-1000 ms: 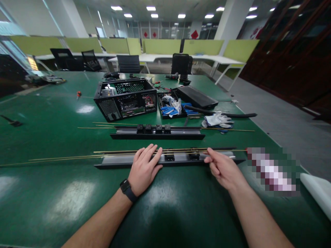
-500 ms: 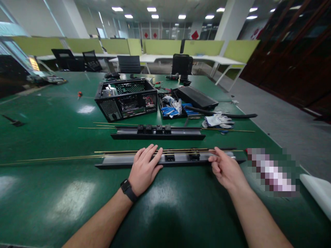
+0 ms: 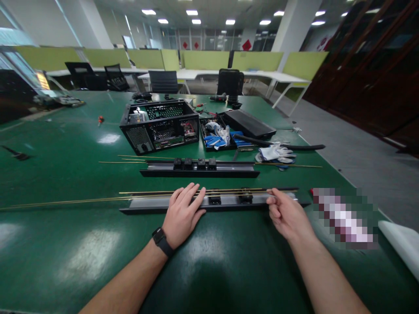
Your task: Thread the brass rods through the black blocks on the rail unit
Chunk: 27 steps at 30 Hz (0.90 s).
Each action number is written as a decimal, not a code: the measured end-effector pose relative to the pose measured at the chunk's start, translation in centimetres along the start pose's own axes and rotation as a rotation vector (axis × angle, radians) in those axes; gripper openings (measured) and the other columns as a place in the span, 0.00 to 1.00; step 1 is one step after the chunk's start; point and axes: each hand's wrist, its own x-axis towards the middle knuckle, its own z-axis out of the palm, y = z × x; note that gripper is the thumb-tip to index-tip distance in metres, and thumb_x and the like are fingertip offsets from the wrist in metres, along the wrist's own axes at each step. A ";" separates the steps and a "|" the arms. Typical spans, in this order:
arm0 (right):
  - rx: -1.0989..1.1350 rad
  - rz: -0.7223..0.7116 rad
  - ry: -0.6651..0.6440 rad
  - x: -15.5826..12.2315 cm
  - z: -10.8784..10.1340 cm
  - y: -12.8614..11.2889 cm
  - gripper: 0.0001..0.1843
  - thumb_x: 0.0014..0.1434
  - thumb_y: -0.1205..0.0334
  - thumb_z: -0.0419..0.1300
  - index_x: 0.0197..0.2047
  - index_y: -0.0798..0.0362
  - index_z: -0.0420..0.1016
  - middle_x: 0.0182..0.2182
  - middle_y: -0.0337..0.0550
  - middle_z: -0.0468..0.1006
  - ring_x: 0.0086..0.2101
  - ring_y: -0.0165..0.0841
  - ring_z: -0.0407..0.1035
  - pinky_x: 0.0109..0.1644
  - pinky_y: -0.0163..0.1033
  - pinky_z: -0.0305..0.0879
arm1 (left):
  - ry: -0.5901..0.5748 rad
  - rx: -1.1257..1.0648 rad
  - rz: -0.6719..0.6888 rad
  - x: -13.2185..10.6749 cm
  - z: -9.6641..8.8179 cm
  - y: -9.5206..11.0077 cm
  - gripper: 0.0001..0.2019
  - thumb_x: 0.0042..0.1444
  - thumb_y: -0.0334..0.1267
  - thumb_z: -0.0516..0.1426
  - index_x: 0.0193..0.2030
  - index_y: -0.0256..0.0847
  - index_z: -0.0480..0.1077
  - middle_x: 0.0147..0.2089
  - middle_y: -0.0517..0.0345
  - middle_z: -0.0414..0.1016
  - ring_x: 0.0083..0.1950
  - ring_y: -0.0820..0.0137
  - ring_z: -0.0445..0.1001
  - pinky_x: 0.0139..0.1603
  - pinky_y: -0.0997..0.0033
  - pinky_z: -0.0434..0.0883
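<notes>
My left hand point(image 3: 183, 213), with a black watch on its wrist, lies with fingers spread across the near rail point(image 3: 153, 203), a long black channel with a silver-grey inside. Several thin brass-coloured rods point(image 3: 137, 198) run lengthwise over it, passing under those fingers and reaching out past the rail's left end. At the right part of the rail, my right hand point(image 3: 288, 213) pinches a rod's end between thumb and forefinger. Two black blocks point(image 3: 246, 196) sit in the rail between my hands, the rods lying across them.
Beyond lies a second rail point(image 3: 199, 172) with several black blocks and thin rods. Farther back stand an open computer case point(image 3: 160, 126), a tray with gloves point(image 3: 218, 135), a black cover point(image 3: 248, 123) and a white glove point(image 3: 276, 152). A blurred-out object point(image 3: 343, 216) lies right.
A rod has slid left: its left tip lies farther out, and the end beyond my right hand no longer shows. My right hand has shifted slightly right; my left hand stays put.
</notes>
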 end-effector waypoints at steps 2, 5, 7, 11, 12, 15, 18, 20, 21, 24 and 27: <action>-0.051 0.013 -0.073 -0.2 0.2 0.3 0.13 0.62 0.56 0.68 0.38 0.54 0.71 0.24 0.39 0.77 0.11 0.20 0.53 0.10 0.25 0.44 | -0.002 0.002 -0.003 0.0 0.0 0.0 0.28 0.68 0.41 0.59 0.73 0.45 0.63 0.71 0.44 0.71 0.73 0.53 0.66 0.72 0.48 0.62; -0.106 0.052 -0.122 -0.5 0.4 0.4 0.16 0.62 0.53 0.69 0.35 0.53 0.69 0.25 0.42 0.79 0.11 0.20 0.53 0.10 0.25 0.44 | -0.003 0.006 -0.002 0.0 0.0 0.0 0.28 0.68 0.40 0.59 0.73 0.45 0.64 0.71 0.44 0.71 0.73 0.53 0.66 0.72 0.48 0.62; -0.072 0.052 -0.064 -0.3 0.3 0.2 0.14 0.65 0.53 0.66 0.35 0.53 0.69 0.24 0.40 0.77 0.10 0.20 0.53 0.09 0.26 0.44 | -0.004 0.005 0.001 0.1 -0.1 0.0 0.27 0.68 0.40 0.59 0.72 0.44 0.65 0.71 0.44 0.71 0.73 0.54 0.66 0.72 0.48 0.62; -0.007 0.001 0.004 0.1 0.0 0.0 0.09 0.65 0.57 0.65 0.39 0.53 0.72 0.22 0.35 0.74 0.11 0.21 0.53 0.09 0.25 0.44 | -0.003 0.003 0.002 0.1 -0.1 0.0 0.26 0.68 0.41 0.59 0.72 0.43 0.65 0.71 0.44 0.71 0.74 0.54 0.66 0.72 0.48 0.62; -0.017 -0.003 -0.015 0.1 0.1 0.1 0.10 0.63 0.57 0.66 0.39 0.53 0.72 0.22 0.36 0.75 0.11 0.21 0.53 0.09 0.25 0.44 | -0.003 0.001 0.000 0.1 -0.1 0.0 0.26 0.68 0.41 0.59 0.72 0.43 0.65 0.71 0.44 0.71 0.73 0.54 0.66 0.72 0.48 0.62; -0.078 0.023 -0.073 -0.1 0.2 0.4 0.12 0.62 0.57 0.68 0.36 0.54 0.71 0.25 0.41 0.78 0.11 0.20 0.53 0.09 0.26 0.43 | -0.002 -0.002 -0.001 0.0 -0.1 0.0 0.27 0.68 0.40 0.59 0.72 0.44 0.64 0.71 0.43 0.71 0.73 0.53 0.66 0.72 0.47 0.62; -0.073 0.048 -0.038 -0.1 0.2 0.3 0.10 0.65 0.57 0.65 0.37 0.54 0.71 0.24 0.40 0.78 0.11 0.21 0.54 0.09 0.26 0.43 | -0.001 -0.004 0.001 0.0 -0.1 0.0 0.27 0.68 0.40 0.59 0.73 0.44 0.64 0.71 0.43 0.71 0.74 0.53 0.66 0.72 0.47 0.63; -0.043 0.034 0.003 -0.1 0.1 0.1 0.08 0.65 0.58 0.64 0.39 0.53 0.72 0.23 0.38 0.76 0.11 0.21 0.54 0.09 0.25 0.44 | -0.003 -0.007 0.000 0.0 -0.1 0.0 0.28 0.68 0.40 0.59 0.73 0.45 0.63 0.71 0.43 0.71 0.74 0.53 0.66 0.72 0.47 0.63; -0.034 0.019 0.013 -0.1 0.1 0.1 0.08 0.65 0.58 0.64 0.39 0.53 0.72 0.22 0.37 0.75 0.11 0.21 0.54 0.09 0.25 0.44 | -0.004 -0.008 0.000 0.0 -0.1 0.0 0.29 0.67 0.40 0.59 0.74 0.45 0.63 0.71 0.43 0.71 0.74 0.52 0.66 0.72 0.46 0.63; -0.065 -0.005 -0.037 -0.2 0.2 0.4 0.11 0.62 0.57 0.68 0.40 0.53 0.72 0.24 0.38 0.77 0.11 0.21 0.54 0.09 0.25 0.44 | -0.001 -0.007 0.001 0.0 -0.1 0.1 0.29 0.67 0.40 0.59 0.74 0.45 0.63 0.71 0.43 0.71 0.74 0.52 0.66 0.72 0.47 0.63; -0.115 0.013 -0.094 -0.5 0.4 0.7 0.14 0.60 0.55 0.69 0.38 0.54 0.72 0.26 0.41 0.79 0.11 0.20 0.54 0.09 0.25 0.43 | 0.001 0.001 0.003 0.1 -0.1 0.1 0.27 0.68 0.40 0.59 0.72 0.44 0.65 0.71 0.43 0.71 0.73 0.53 0.67 0.72 0.47 0.62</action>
